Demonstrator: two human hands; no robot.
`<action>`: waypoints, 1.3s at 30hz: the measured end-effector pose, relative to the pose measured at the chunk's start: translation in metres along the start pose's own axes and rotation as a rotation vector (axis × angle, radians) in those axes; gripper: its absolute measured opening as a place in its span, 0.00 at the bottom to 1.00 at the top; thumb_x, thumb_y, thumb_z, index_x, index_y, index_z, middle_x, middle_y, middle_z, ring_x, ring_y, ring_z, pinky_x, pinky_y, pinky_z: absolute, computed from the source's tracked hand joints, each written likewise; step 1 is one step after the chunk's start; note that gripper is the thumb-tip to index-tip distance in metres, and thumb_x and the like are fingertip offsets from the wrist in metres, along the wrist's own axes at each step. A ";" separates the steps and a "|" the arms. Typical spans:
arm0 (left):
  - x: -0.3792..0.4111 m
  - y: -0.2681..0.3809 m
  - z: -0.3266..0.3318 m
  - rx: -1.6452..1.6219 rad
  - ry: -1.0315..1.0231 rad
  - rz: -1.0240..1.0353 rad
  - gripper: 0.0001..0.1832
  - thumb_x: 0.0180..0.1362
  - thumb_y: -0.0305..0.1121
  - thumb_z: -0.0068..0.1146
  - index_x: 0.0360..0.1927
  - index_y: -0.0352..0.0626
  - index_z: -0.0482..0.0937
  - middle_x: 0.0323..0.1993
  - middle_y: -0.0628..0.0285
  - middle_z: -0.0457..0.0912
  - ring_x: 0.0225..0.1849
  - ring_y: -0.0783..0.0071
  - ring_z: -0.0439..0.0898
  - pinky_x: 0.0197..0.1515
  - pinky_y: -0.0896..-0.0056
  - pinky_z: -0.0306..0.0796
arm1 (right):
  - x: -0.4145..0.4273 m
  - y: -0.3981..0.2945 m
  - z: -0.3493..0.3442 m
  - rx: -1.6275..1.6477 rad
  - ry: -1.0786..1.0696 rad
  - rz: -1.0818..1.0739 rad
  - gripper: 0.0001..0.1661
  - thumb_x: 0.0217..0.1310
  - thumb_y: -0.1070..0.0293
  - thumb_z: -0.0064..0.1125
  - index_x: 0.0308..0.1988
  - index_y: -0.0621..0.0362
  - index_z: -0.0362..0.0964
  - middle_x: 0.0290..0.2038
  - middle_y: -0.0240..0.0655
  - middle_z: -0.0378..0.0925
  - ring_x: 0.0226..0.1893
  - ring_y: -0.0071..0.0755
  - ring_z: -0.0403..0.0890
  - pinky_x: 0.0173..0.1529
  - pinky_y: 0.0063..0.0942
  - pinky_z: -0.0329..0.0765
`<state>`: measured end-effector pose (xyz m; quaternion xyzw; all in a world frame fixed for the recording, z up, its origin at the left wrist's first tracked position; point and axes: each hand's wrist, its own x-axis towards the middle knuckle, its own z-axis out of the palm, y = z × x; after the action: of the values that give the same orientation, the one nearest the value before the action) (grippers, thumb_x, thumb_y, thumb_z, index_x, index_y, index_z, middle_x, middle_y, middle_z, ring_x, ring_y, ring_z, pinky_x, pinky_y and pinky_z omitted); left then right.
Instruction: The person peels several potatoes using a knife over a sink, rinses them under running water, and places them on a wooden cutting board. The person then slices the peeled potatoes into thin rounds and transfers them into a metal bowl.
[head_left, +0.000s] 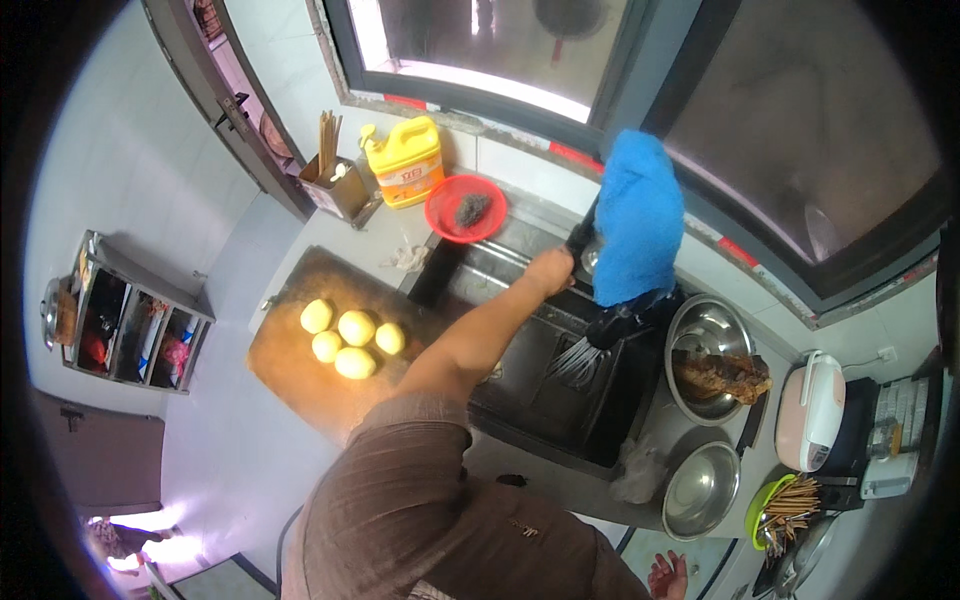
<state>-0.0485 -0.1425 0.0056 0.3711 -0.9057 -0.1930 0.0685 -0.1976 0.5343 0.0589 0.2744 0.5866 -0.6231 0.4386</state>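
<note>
My left hand (551, 271) reaches over the sink, its fingers curled on a black part of the faucet (583, 234). A blue cloth (639, 217) is draped over the faucet and hides most of it. From the black spray head (611, 326), water streams (577, 361) into the dark sink basin (540, 382). My right hand (667, 576) hangs low at the bottom right, fingers apart, holding nothing. Several peeled potatoes (355, 328) lie on a wooden cutting board (281, 360) left of the sink.
A red plastic basin (439, 225) with a steel-wool scrubber (472, 210) stands beside a yellow detergent jug (409, 161). Right of the sink, a metal bowl (679, 330) holds a brown chunk of food (720, 375). Nearer are another metal bowl (703, 487) and a clear plastic bag (637, 469).
</note>
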 end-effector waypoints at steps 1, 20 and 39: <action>-0.001 0.002 -0.002 0.003 -0.003 0.004 0.25 0.46 0.39 0.65 0.40 0.28 0.73 0.39 0.44 0.77 0.42 0.50 0.78 0.44 0.60 0.73 | -0.002 -0.002 0.009 0.042 -0.001 -0.047 0.25 0.62 0.53 0.50 0.55 0.53 0.63 0.57 0.45 0.65 0.25 0.24 0.69 0.28 0.20 0.73; -0.137 0.010 0.056 -0.998 -0.437 -0.665 0.17 0.52 0.20 0.40 0.46 0.26 0.71 0.27 0.47 0.78 0.24 0.59 0.81 0.21 0.63 0.77 | 0.082 -0.009 0.033 0.144 -0.162 -0.330 0.30 0.45 0.79 0.48 0.54 0.67 0.61 0.52 0.45 0.69 0.51 0.51 0.72 0.52 0.49 0.75; -0.147 0.128 0.050 -1.878 -0.775 -0.342 0.28 0.63 0.52 0.37 0.62 0.48 0.62 0.58 0.57 0.69 0.53 0.58 0.71 0.56 0.53 0.65 | -0.021 -0.019 0.176 -0.260 -0.251 -0.067 0.21 0.40 0.76 0.52 0.42 0.65 0.69 0.39 0.43 0.74 0.47 0.45 0.74 0.55 0.51 0.68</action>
<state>-0.0397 0.0583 0.0139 0.2043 -0.2846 -0.9366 0.0055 -0.1741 0.3663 0.1151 0.1156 0.6115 -0.5858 0.5191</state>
